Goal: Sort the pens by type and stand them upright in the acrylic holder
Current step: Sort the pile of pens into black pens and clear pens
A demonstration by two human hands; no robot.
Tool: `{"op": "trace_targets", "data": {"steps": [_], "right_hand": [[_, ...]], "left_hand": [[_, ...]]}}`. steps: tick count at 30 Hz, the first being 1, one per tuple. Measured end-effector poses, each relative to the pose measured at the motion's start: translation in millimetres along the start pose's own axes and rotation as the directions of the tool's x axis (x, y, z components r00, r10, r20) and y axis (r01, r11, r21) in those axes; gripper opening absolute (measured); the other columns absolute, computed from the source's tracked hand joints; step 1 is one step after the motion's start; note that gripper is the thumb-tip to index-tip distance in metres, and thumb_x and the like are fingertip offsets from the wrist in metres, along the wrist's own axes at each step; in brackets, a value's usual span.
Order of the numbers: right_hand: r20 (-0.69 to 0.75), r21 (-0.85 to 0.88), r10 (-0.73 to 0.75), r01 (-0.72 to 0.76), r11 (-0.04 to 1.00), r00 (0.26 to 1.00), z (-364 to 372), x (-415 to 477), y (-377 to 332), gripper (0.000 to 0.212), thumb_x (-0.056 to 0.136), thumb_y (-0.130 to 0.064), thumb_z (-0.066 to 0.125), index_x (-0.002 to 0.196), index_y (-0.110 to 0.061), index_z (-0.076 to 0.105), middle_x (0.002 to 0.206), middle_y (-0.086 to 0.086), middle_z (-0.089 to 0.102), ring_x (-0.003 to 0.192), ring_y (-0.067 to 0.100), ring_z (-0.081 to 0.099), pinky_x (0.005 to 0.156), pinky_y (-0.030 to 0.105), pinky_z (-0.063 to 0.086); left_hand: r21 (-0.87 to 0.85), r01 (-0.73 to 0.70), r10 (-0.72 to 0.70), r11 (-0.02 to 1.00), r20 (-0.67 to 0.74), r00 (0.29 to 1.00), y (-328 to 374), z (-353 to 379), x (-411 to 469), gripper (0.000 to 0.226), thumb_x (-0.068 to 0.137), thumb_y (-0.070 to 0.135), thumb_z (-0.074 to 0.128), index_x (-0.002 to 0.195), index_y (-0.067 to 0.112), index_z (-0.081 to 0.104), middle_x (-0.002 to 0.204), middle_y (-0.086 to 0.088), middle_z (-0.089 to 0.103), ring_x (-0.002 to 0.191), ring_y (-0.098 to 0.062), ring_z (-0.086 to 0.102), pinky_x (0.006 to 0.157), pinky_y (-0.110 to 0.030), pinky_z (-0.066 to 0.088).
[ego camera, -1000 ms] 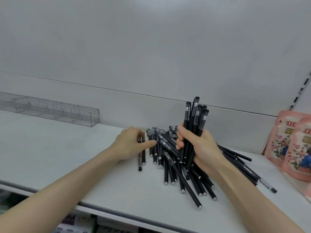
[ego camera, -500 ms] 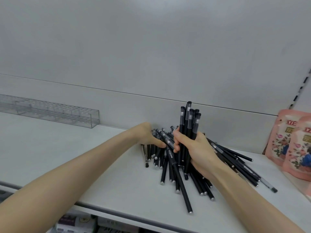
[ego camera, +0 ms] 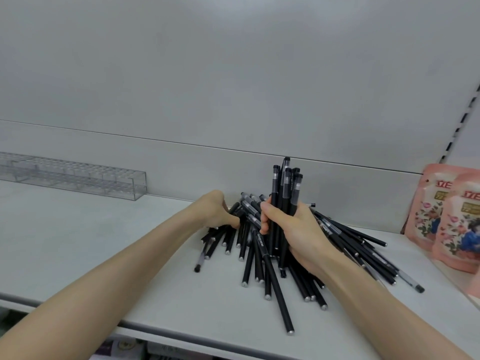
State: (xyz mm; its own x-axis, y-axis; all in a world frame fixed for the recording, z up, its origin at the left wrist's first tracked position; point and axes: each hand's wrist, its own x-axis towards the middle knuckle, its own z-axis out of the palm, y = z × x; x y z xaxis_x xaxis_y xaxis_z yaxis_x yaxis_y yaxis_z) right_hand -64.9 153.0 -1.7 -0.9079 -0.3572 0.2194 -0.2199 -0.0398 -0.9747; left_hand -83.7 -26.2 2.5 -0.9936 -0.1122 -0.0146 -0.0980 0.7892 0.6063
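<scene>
Bundle of black capped pens is being held upright, caps up, long axis near vertical, over the mid shelf toward its back edge. It's being gripped by the right hand, fingers wrapped round the barrels, thumb across the front. The loose pen pile is lying flat under & around it, barrels fanned toward the front edge, some trailing toward the right edge. The left hand is being pressed into the pile's left side, fingers curled under & hidden; whether a pen is being pinched can't be told. The acrylic holder is sitting along the back edge at far left, well apart from both hands, left hand nearer. Judged: the bundle is already being held the way the slots need, so mainly a leftward carry is being called for. Pink pouches are standing at the right edge.
</scene>
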Motion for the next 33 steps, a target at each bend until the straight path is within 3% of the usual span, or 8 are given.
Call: {"op": "trace_targets", "data": {"steps": [6, 11, 15, 19, 23, 27, 31, 33], "right_hand": [[-0.012, 0.094, 0.018, -0.016, 0.995, 1.0, 1, 2, 2, 0.017, 0.095, -0.009, 0.055, 0.103, 0.006, 0.059, 0.077, 0.01, 0.068, 0.07, 0.018, 0.069, 0.069, 0.025, 0.058], [-0.019, 0.166, 0.038, -0.034, 0.986, 0.999, 2, 2, -1, 0.013, 0.094, -0.01, 0.056, 0.101, 0.001, 0.06, 0.091, 0.019, 0.071, 0.083, 0.027, 0.072, 0.074, 0.029, 0.059], [0.011, 0.189, 0.02, -0.022, 0.982, 1.0, 2, 0, -5, 0.008, 0.094, -0.011, 0.057, 0.094, -0.004, 0.06, 0.097, 0.019, 0.072, 0.09, 0.029, 0.072, 0.08, 0.034, 0.059], [0.124, 0.181, -0.069, 0.046, 0.982, 0.99, 1, -4, -8, 0.015, 0.096, -0.011, 0.053, 0.105, -0.004, 0.063, 0.105, 0.017, 0.071, 0.098, 0.031, 0.069, 0.085, 0.042, 0.057], [0.141, 0.13, -0.115, 0.097, 0.987, 0.983, -1, -7, -11, 0.022, 0.096, -0.012, 0.053, 0.115, -0.015, 0.062, 0.109, 0.009, 0.071, 0.097, 0.029, 0.07, 0.083, 0.042, 0.057], [0.167, -0.012, -0.119, 0.123, 0.992, 0.979, -1, -7, -8, 0.035, 0.095, -0.018, 0.057, 0.129, -0.019, 0.053, 0.119, 0.002, 0.067, 0.107, 0.02, 0.066, 0.094, 0.041, 0.052], [0.212, -0.037, -0.075, 0.085, 0.996, 0.974, -1, -8, -9, 0.029, 0.093, -0.019, 0.059, 0.122, -0.017, 0.059, 0.113, 0.007, 0.069, 0.105, 0.021, 0.066, 0.094, 0.044, 0.052], [0.235, -0.03, -0.062, 0.071, 0.997, 0.97, -2, -9, -10, 0.029, 0.092, -0.019, 0.061, 0.121, -0.019, 0.061, 0.115, 0.003, 0.069, 0.11, 0.018, 0.064, 0.1, 0.045, 0.048]], "left_hand": [[-0.249, 0.056, -0.052, 0.967, 0.022, 0.998, -21, -17, -2, 0.012, 0.079, 0.014, 0.069, 0.073, 0.005, 0.064, 0.054, -0.002, 0.044, 0.047, -0.015, 0.038, 0.04, -0.017, 0.025], [-0.698, 0.069, 0.048, 0.713, 0.147, 0.988, -25, -38, -10, 0.016, 0.091, 0.013, 0.058, 0.099, 0.0, 0.062, 0.07, -0.003, 0.058, 0.046, -0.004, 0.047, 0.041, -0.014, 0.038], [-0.83, -0.102, 0.279, 0.548, 0.067, 0.958, -2, -27, -23, 0.018, 0.09, 0.019, 0.055, 0.101, 0.005, 0.058, 0.076, 0.0, 0.058, 0.054, -0.004, 0.045, 0.044, -0.012, 0.039], [-0.848, -0.274, 0.418, 0.455, -0.069, 0.906, 20, -9, -35, 0.022, 0.087, 0.018, 0.055, 0.103, 0.003, 0.057, 0.078, -0.003, 0.063, 0.059, -0.013, 0.054, 0.056, -0.021, 0.047], [-0.776, -0.376, 0.39, 0.506, -0.183, 0.903, 26, -4, -44, 0.018, 0.089, 0.017, 0.058, 0.1, 0.004, 0.064, 0.085, -0.013, 0.07, 0.072, -0.022, 0.066, 0.056, -0.03, 0.053], [-0.655, -0.453, 0.411, 0.604, -0.231, 0.882, 27, 0, -46, 0.024, 0.091, 0.022, 0.057, 0.104, 0.003, 0.063, 0.09, -0.03, 0.06, 0.069, -0.026, 0.056, 0.055, -0.03, 0.048], [-0.592, -0.473, 0.491, 0.653, -0.145, 0.859, 27, 0, -48, 0.032, 0.088, 0.036, 0.048, 0.106, 0.013, 0.062, 0.085, 0.001, 0.065, 0.073, -0.011, 0.06, 0.062, -0.021, 0.048], [-0.563, -0.493, 0.55, 0.663, -0.079, 0.831, 28, -1, -50, 0.033, 0.09, 0.036, 0.041, 0.114, 0.022, 0.059, 0.1, 0.017, 0.068, 0.095, 0.0, 0.063, 0.078, -0.013, 0.046]]}}
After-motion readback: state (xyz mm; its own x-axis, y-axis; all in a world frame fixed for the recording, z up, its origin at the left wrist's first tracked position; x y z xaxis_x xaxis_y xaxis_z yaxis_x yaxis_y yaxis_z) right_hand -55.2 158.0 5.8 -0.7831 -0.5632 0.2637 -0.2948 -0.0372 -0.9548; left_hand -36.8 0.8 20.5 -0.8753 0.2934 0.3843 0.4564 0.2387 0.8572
